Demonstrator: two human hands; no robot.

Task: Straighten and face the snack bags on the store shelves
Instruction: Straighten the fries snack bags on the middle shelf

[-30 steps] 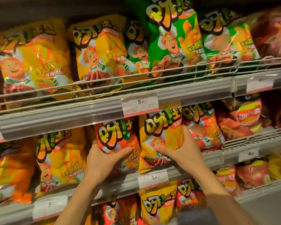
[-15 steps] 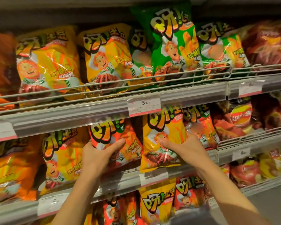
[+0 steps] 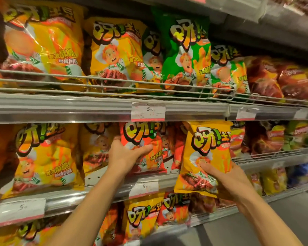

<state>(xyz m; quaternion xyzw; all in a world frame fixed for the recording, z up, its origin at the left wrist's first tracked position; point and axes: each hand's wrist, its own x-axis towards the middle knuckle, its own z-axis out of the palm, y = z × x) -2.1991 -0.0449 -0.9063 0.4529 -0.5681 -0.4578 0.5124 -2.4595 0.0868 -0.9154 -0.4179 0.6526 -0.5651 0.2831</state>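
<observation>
The right hand [image 3: 228, 181] pinches a yellow bag [image 3: 207, 155] by its lower half, holding it out just below and right of the price tag [image 3: 148, 111], while the left hand [image 3: 126, 157] curls round an orange bag [image 3: 144, 148] standing directly under that tag. Gripped so low, the yellow bag could flop forward or slip, and pushing it back might topple neighbours. The metal shelf rail [image 3: 60, 108] left of the tag fronts crowded store shelving.

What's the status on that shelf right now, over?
Left hand grips orange-red bag. Right hand holds yellow bag, its bottom overhanging the shelf edge. Nothing blocking.
</observation>
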